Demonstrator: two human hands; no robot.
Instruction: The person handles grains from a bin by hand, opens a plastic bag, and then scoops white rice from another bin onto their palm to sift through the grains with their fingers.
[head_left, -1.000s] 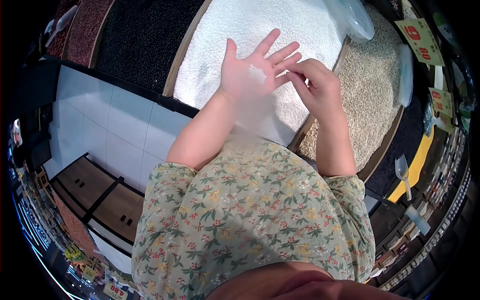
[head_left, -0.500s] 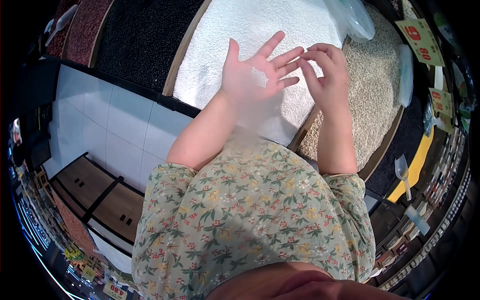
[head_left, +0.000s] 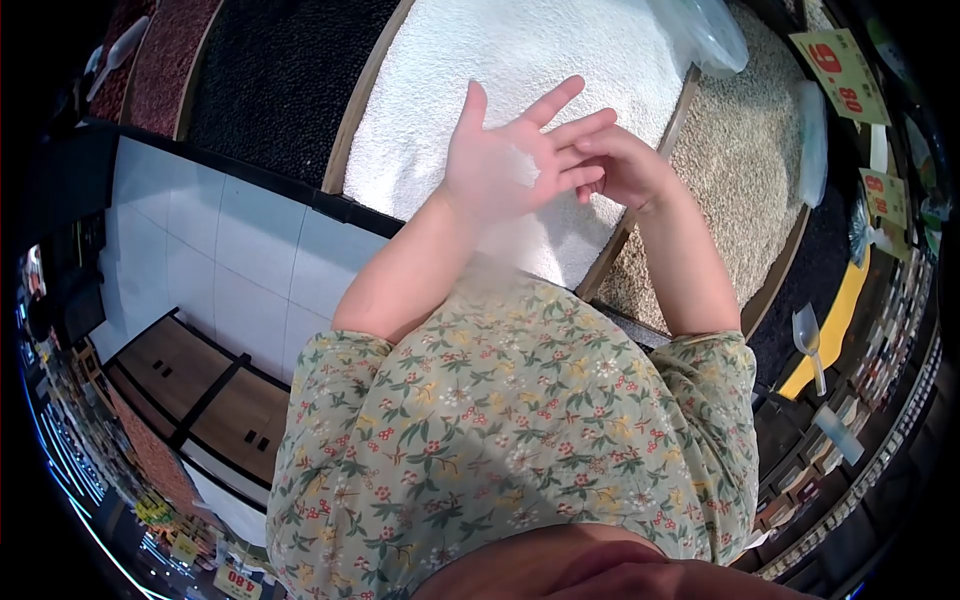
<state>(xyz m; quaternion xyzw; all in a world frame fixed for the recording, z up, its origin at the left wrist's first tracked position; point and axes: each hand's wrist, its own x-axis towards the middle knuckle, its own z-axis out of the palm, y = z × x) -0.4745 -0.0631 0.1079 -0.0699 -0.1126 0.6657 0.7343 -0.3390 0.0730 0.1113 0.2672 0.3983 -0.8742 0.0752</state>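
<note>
My left hand [head_left: 495,165] is palm up over the white grains [head_left: 440,85], its fingers spread. A small patch of white grains [head_left: 522,167] lies on its palm. My right hand [head_left: 630,168] is beside the left fingertips, loosely curved. One of its fingers reaches over the left fingers and others show just below them, so the two hands overlap. I see nothing held in the right hand, though its inner side is partly hidden. A blurry haze covers the left wrist.
Right of the white grains is a bin of beige grains [head_left: 735,150], split off by a wooden divider [head_left: 610,260]. Black beans [head_left: 290,90] fill the bin on the left. A plastic bag [head_left: 715,40], a scoop [head_left: 808,340] and price signs [head_left: 840,75] stand around the bins.
My right hand has turned and lowered, from pinched fingers at the left fingertips to a loose curve around them. The left hand has shifted slightly right and down.
</note>
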